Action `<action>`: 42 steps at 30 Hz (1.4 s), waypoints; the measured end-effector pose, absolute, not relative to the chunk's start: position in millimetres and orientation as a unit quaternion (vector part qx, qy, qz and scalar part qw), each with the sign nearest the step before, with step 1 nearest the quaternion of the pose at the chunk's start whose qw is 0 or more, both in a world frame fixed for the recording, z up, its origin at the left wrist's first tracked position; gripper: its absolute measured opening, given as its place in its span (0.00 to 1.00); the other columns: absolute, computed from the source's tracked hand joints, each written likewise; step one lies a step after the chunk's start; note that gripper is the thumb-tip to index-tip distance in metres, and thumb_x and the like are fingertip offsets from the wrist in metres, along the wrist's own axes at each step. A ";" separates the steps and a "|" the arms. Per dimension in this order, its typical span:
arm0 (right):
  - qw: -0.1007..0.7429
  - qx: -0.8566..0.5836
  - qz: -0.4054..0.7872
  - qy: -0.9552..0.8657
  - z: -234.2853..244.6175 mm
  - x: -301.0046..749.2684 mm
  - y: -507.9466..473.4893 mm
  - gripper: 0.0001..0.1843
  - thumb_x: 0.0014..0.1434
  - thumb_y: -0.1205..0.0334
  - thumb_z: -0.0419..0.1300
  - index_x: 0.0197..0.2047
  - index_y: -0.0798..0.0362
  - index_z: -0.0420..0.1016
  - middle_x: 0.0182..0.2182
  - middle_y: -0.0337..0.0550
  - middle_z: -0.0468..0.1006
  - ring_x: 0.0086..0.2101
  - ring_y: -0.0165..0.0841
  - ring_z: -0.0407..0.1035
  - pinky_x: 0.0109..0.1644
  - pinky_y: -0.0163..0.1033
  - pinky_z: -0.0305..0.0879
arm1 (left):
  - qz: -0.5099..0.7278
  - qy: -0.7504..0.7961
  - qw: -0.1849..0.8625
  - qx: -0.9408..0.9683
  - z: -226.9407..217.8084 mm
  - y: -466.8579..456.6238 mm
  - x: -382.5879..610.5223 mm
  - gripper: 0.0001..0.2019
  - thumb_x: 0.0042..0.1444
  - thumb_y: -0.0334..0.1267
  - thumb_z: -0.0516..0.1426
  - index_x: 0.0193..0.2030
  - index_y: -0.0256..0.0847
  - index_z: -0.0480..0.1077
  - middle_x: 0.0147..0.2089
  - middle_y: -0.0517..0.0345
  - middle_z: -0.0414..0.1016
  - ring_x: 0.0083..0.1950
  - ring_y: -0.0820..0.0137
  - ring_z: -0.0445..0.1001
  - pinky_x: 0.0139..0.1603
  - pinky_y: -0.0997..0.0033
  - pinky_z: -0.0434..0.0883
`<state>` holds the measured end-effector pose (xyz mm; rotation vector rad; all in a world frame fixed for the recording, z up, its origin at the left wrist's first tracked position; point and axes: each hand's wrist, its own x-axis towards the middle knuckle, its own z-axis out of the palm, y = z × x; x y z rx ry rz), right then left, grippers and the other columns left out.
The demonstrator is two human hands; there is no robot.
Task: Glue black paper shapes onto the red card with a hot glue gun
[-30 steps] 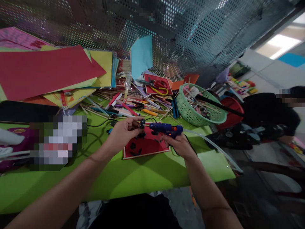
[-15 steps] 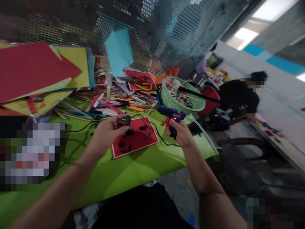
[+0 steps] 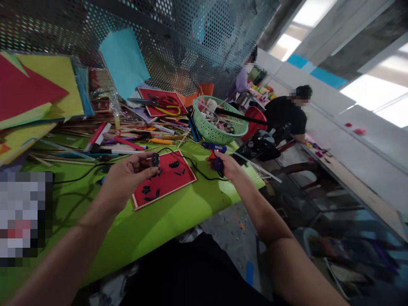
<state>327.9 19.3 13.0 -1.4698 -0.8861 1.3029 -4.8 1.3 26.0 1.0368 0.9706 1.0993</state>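
My left hand [image 3: 129, 176] pinches a small black piece [image 3: 155, 160] between thumb and fingers, above the left part of a red card [image 3: 168, 180]. The card has a pale border and several black shapes lying on it, among them a flower shape [image 3: 145, 190]. To the right of the card, my right hand [image 3: 225, 165] is wrapped around the grip of a blue glue gun [image 3: 214, 148] with an orange trigger and a lit red light. A clear glue stick [image 3: 255, 163] sticks out of its back. A black cord [image 3: 200, 171] runs across the green tabletop.
Behind the card lie pens, sticks and scissors [image 3: 165, 104] in a heap. A green basket [image 3: 219, 135] stands at the back right, before a red bucket [image 3: 255, 121]. Coloured paper [image 3: 28, 97] is stacked at the left. A person in black [image 3: 283, 112] sits farther right.
The view has swung to the right, so the table things sit farther left. Both hands keep their holds on the black piece and the glue gun.
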 end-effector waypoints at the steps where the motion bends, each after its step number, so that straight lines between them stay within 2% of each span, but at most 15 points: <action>1: 0.465 -0.609 0.530 -0.364 11.6 325.4 23.0 0.13 0.60 0.54 0.61 0.32 0.55 0.76 0.30 0.47 0.82 0.26 0.31 0.74 0.31 0.37 0.74 | 0.481 0.423 0.621 0.451 25.7 1.5 -5.1 0.26 0.41 0.36 0.72 0.50 0.42 0.76 0.37 0.59 0.81 0.39 0.71 0.79 0.44 0.73 0.77; 7: 0.435 -0.656 0.462 -0.408 3.2 322.6 33.2 0.15 0.54 0.48 0.64 0.34 0.53 0.77 0.31 0.43 0.81 0.30 0.31 0.73 0.31 0.34 0.68 | 0.489 0.414 0.619 0.454 24.2 1.5 -6.0 0.25 0.41 0.37 0.72 0.49 0.41 0.77 0.36 0.59 0.81 0.38 0.70 0.78 0.44 0.71 0.76; 13: 0.380 -0.705 0.348 -0.487 3.4 334.6 24.4 0.17 0.46 0.46 0.66 0.28 0.53 0.77 0.27 0.40 0.78 0.28 0.33 0.68 0.30 0.36 0.60 | 0.473 0.402 0.632 0.465 19.6 0.2 -5.7 0.28 0.42 0.40 0.72 0.51 0.40 0.76 0.37 0.58 0.81 0.39 0.69 0.79 0.44 0.70 0.75; 18: 0.338 -0.721 0.250 -0.551 15.9 341.6 -3.7 0.15 0.49 0.48 0.67 0.24 0.52 0.76 0.23 0.39 0.73 0.29 0.34 0.66 0.32 0.37 0.58 | 0.466 0.401 0.636 0.467 18.5 -0.4 -3.9 0.28 0.41 0.41 0.72 0.51 0.39 0.76 0.38 0.57 0.81 0.39 0.70 0.78 0.44 0.70 0.73; 20: 0.325 -0.703 0.149 -0.614 23.8 333.8 -18.0 0.14 0.54 0.49 0.65 0.27 0.52 0.77 0.25 0.40 0.73 0.30 0.34 0.66 0.34 0.38 0.60 | 0.458 0.399 0.642 0.468 18.8 -1.0 -3.2 0.27 0.42 0.41 0.72 0.51 0.40 0.77 0.38 0.57 0.81 0.39 0.69 0.78 0.44 0.70 0.73; 23: 0.356 -0.611 0.034 -0.706 34.9 303.6 -33.5 0.08 0.62 0.56 0.61 0.37 0.51 0.77 0.34 0.42 0.77 0.32 0.32 0.70 0.38 0.38 0.66 | 0.455 0.390 0.659 0.455 20.4 -3.2 -2.0 0.26 0.41 0.40 0.72 0.50 0.41 0.78 0.41 0.56 0.81 0.41 0.69 0.78 0.46 0.70 0.73; 26: 0.413 -0.508 -0.030 -0.755 39.5 259.7 -36.0 0.03 0.62 0.62 0.62 0.40 0.49 0.75 0.36 0.42 0.77 0.34 0.32 0.72 0.39 0.38 0.69 | 0.454 0.383 0.678 0.433 22.5 -6.4 -0.8 0.25 0.40 0.40 0.72 0.48 0.41 0.78 0.46 0.55 0.81 0.43 0.70 0.77 0.47 0.71 0.72; 29: 0.451 -0.419 -0.075 -0.785 34.5 220.4 -27.9 0.05 0.60 0.64 0.64 0.39 0.47 0.72 0.33 0.40 0.78 0.37 0.34 0.73 0.44 0.41 0.72 | 0.443 0.382 0.693 0.421 23.9 -9.1 0.1 0.24 0.42 0.39 0.72 0.49 0.41 0.78 0.50 0.53 0.81 0.45 0.69 0.77 0.47 0.70 0.72; 33: 0.466 -0.386 -0.103 -0.789 20.3 192.7 -15.4 0.08 0.58 0.64 0.65 0.37 0.46 0.68 0.32 0.40 0.78 0.40 0.36 0.75 0.46 0.43 0.72 | 0.454 0.351 0.711 0.407 24.2 -11.0 2.1 0.21 0.44 0.38 0.71 0.48 0.41 0.79 0.51 0.53 0.80 0.48 0.67 0.77 0.52 0.70 0.71; 36: 0.473 -0.378 -0.112 -0.788 12.6 186.5 -10.4 0.10 0.57 0.65 0.65 0.40 0.46 0.68 0.36 0.42 0.79 0.43 0.37 0.75 0.48 0.43 0.71 | 0.461 0.332 0.728 0.383 24.4 -12.5 4.4 0.20 0.44 0.38 0.71 0.46 0.41 0.79 0.51 0.52 0.81 0.51 0.65 0.77 0.55 0.69 0.70; 42: 0.469 -0.371 -0.151 -0.787 11.1 183.9 -7.3 0.14 0.57 0.65 0.64 0.45 0.46 0.68 0.38 0.43 0.79 0.43 0.37 0.75 0.48 0.44 0.71 | 0.449 0.334 0.749 0.355 27.0 -18.2 9.3 0.20 0.42 0.39 0.72 0.45 0.43 0.80 0.47 0.54 0.82 0.48 0.67 0.78 0.52 0.70 0.71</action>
